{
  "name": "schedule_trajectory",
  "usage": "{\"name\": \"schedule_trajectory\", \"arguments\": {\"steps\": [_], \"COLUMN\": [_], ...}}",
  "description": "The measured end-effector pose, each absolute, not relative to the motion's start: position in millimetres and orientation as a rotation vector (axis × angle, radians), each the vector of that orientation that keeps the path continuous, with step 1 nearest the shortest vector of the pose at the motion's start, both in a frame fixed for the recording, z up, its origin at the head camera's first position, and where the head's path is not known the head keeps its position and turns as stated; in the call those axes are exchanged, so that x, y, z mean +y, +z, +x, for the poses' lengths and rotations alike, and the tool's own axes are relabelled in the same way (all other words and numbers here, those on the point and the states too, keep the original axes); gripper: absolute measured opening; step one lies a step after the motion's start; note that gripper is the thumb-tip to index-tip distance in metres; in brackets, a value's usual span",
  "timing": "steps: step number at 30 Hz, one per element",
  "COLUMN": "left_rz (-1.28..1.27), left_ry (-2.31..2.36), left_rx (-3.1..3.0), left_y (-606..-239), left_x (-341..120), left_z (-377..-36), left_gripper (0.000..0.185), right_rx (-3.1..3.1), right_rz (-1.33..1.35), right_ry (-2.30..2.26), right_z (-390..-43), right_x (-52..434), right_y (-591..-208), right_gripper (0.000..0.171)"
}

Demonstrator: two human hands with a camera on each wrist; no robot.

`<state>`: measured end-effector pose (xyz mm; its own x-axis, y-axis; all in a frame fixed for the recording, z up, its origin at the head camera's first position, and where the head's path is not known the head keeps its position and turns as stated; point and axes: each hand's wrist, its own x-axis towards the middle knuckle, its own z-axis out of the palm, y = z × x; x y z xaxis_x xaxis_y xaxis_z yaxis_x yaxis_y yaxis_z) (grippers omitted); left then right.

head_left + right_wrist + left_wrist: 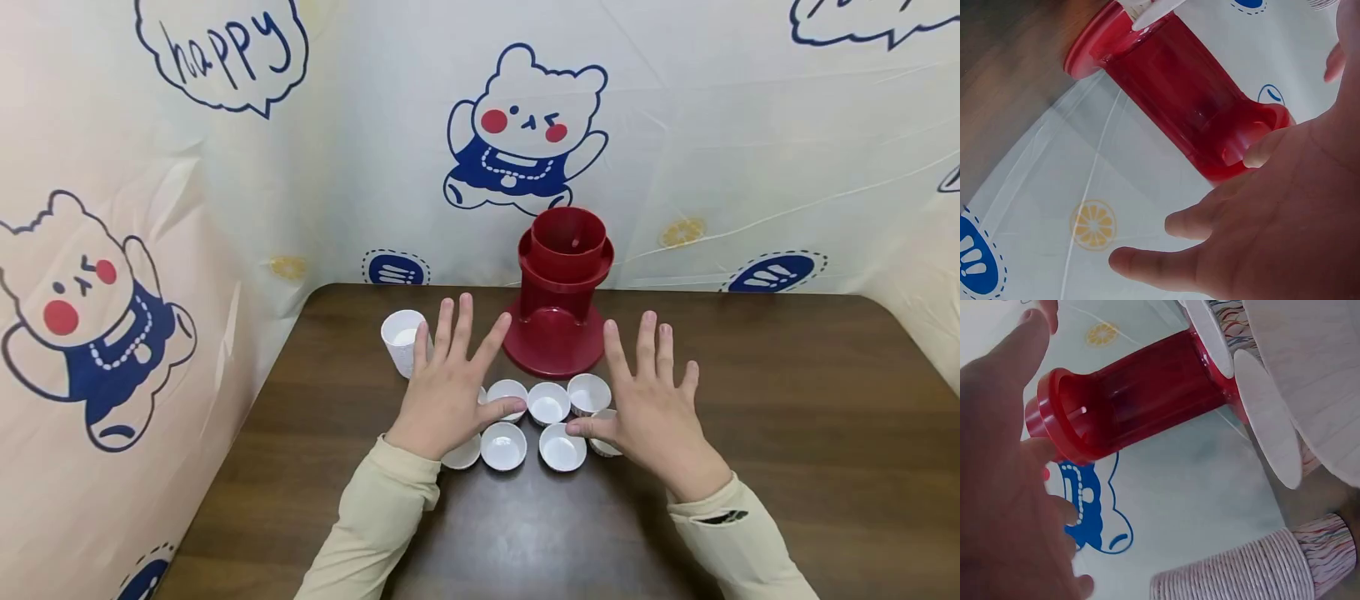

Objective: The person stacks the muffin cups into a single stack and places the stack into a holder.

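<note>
Both hands hover palms down over the table with fingers spread, and neither holds anything. My left hand (442,400) overlaps the left end of two rows of small white paper baking cups (503,447) in the head view. Above the right end of the rows is my right hand (654,418), its thumb overlapping a cup. Behind the cups stands a red plastic stand (553,343) with a round base and a wide cup-shaped top. In the left wrist view, a ribbed stack of baking cups (1235,569) shows a streaked, coloured side on its end cup.
The brown wooden table (810,433) runs back to a white cloth (690,150) printed with bears, which hangs behind it and along the sides. The stack of baking cups stands at the back left, just beyond the left fingers.
</note>
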<state>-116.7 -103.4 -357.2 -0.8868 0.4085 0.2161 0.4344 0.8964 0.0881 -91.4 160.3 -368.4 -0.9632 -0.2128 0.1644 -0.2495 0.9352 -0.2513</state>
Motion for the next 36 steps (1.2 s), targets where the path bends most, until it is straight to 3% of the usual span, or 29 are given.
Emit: {"name": "schedule_trajectory", "arguments": {"steps": [10, 20, 29, 36], "left_rz": [-0.534, -0.341, -0.343, -0.279], "left_ry": [-0.625, -1.343, -1.848, -1.676], "left_rx": [-2.671, -2.693, -2.616, -2.694], "left_y": [-355, -382, -407, -412], "left_x": [-159, -229, -231, -219], "left_z": [-140, -157, -166, -172], "left_gripper": [0.099, 0.112, 0.126, 0.108], "right_rx": [-3.013, -3.133, -3.149, -3.251], "right_rz": [0.401, 0.582, 0.662, 0.595], "right_ry": [0.533, 0.820, 0.833, 0.832], "right_z": [-92, -85, -84, -89], "right_x": [165, 186, 196, 199], "right_y": [-364, -364, -373, -377], "right_gripper": [0.132, 0.113, 0.110, 0.117]}}
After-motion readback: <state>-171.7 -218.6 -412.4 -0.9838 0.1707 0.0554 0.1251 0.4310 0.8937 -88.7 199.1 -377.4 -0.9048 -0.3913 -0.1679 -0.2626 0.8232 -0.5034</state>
